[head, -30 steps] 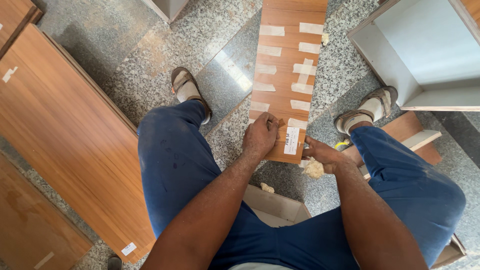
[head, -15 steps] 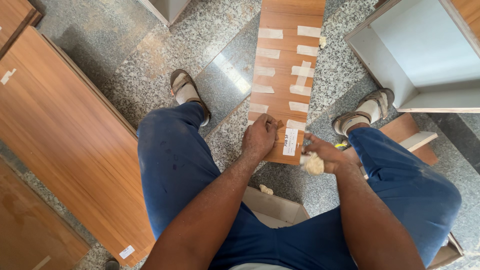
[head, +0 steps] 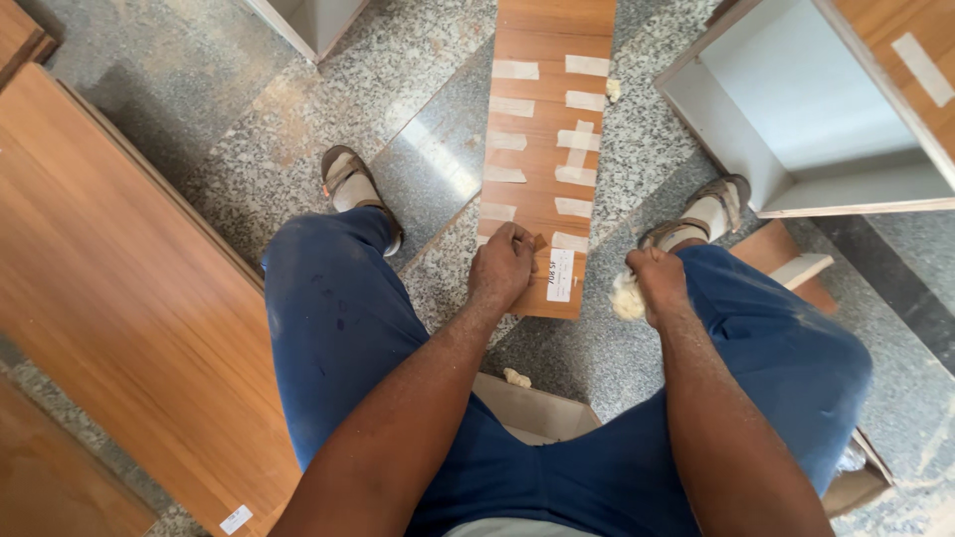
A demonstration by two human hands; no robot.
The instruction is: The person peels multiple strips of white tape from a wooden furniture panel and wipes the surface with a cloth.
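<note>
Wood-grain laminate covered the narrow board [head: 545,149] that lay flat on the granite floor [head: 428,119] between our sandalled feet, its near end under our left hand [head: 500,267]. That hand was curled, fingertips pinching at a strip of pale tape [head: 557,242] near the paper label [head: 560,275]. Our right hand [head: 657,283] was closed around a wad of peeled tape [head: 627,296], just beside the board's edge. We judged the board stiff, light and smooth-faced, best gripped by its long edges; the tape looked thin and prone to tearing.
</note>
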